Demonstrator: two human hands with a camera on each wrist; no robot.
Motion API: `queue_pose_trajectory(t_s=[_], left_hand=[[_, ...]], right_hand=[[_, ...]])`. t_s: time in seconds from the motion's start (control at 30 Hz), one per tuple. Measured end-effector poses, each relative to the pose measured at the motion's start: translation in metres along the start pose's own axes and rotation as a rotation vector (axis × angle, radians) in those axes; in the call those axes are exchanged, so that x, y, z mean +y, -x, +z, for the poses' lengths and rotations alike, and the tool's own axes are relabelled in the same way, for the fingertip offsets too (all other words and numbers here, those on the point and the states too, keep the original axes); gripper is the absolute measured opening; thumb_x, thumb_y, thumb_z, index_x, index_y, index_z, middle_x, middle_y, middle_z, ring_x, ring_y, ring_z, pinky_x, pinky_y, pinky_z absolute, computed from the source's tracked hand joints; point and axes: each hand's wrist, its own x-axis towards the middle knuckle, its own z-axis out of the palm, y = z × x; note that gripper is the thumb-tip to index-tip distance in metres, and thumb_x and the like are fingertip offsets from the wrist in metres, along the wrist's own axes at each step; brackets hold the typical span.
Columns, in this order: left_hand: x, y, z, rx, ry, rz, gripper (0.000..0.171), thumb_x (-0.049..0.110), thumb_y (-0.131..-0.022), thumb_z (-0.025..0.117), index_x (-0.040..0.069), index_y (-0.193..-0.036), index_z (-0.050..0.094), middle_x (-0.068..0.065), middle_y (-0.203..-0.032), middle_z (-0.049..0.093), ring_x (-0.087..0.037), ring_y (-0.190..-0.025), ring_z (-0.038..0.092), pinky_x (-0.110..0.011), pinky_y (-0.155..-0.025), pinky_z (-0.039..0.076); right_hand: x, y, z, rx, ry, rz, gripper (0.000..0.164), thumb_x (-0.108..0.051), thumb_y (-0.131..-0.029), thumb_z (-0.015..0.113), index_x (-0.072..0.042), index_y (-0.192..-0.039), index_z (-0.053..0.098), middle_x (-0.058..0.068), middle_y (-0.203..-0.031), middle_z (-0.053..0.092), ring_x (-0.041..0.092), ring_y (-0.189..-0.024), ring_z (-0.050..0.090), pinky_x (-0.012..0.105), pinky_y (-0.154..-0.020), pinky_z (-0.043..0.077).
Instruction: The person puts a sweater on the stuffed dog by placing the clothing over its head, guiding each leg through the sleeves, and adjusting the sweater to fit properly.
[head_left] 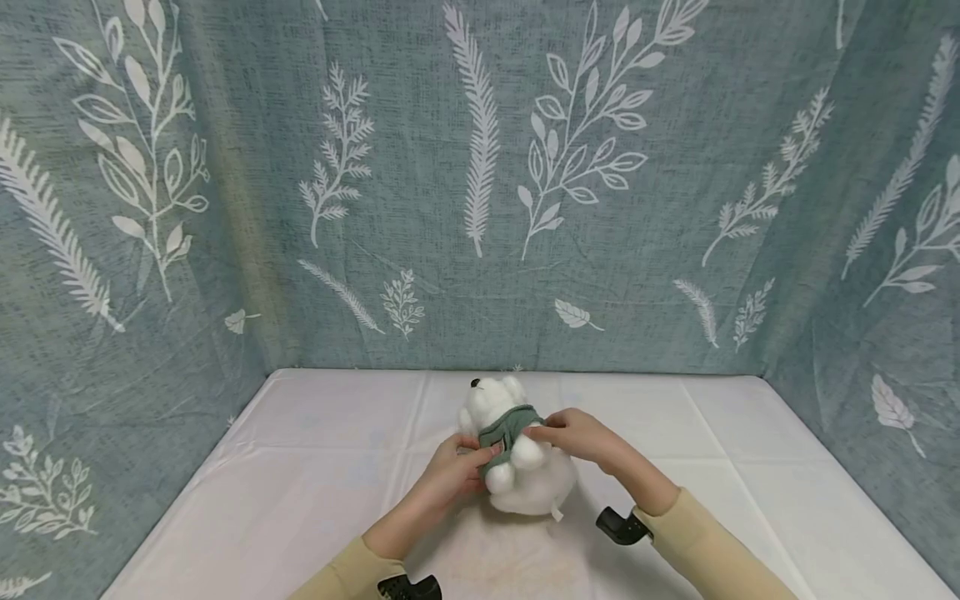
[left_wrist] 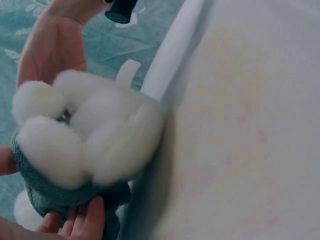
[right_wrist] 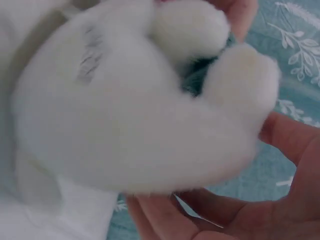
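A white fluffy plush animal (head_left: 534, 485) with a dark nose leans back on the white table, its head toward the far side. Around its upper body is a green knitted garment (head_left: 506, 430). My left hand (head_left: 450, 473) grips the toy at its left side, thumb over the garment's front. On the other side, my right hand (head_left: 583, 435) holds the toy by its upper right, close to one paw. In the right wrist view, the fingers (right_wrist: 160, 217) pass behind the white body and the thumb rests by a paw (right_wrist: 245, 80). A small white tag (left_wrist: 128, 73) sticks out from the toy's rear.
The table (head_left: 330, 467) wears a white cloth with fold lines. A blue-green curtain (head_left: 420, 167) with white leaf prints hangs behind the table and along both sides. Black wrist-worn devices (head_left: 624, 527) sit at both tan sleeves.
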Motion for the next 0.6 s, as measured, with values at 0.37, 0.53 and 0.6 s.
queue_pose_trajectory(t_s=[0.37, 0.53, 0.6], left_hand=[[0.025, -0.005, -0.005, 0.171, -0.157, 0.131, 0.047, 0.031, -0.083, 0.072, 0.006, -0.117, 0.052, -0.009, -0.097, 0.057, -0.017, -0.084, 0.053, -0.027, -0.069, 0.044], [0.032, -0.005, -0.009, 0.201, -0.213, 0.19, 0.046, 0.029, -0.083, 0.072, 0.009, -0.118, 0.051, -0.011, -0.105, 0.056, -0.021, -0.094, 0.055, -0.03, -0.074, 0.047], [0.034, -0.005, -0.01, 0.209, -0.236, 0.213, 0.046, 0.028, -0.083, 0.072, 0.01, -0.119, 0.051, -0.011, -0.108, 0.056, -0.022, -0.096, 0.056, -0.032, -0.077, 0.048]], right_hand=[[0.02, -0.002, 0.004, -0.187, -0.437, -0.107, 0.059, -0.028, -0.094, 0.058, 0.015, -0.132, 0.042, 0.022, -0.126, 0.056, 0.02, -0.108, 0.061, 0.035, -0.095, 0.049], [0.028, -0.005, 0.016, -0.239, -0.599, -0.105, 0.075, -0.023, -0.094, 0.058, 0.021, -0.14, 0.019, 0.033, -0.14, 0.037, 0.021, -0.114, 0.058, 0.036, -0.099, 0.047], [0.03, -0.005, 0.021, -0.256, -0.628, -0.102, 0.076, -0.02, -0.094, 0.058, 0.023, -0.139, 0.015, 0.035, -0.139, 0.037, 0.02, -0.111, 0.06, 0.035, -0.097, 0.048]])
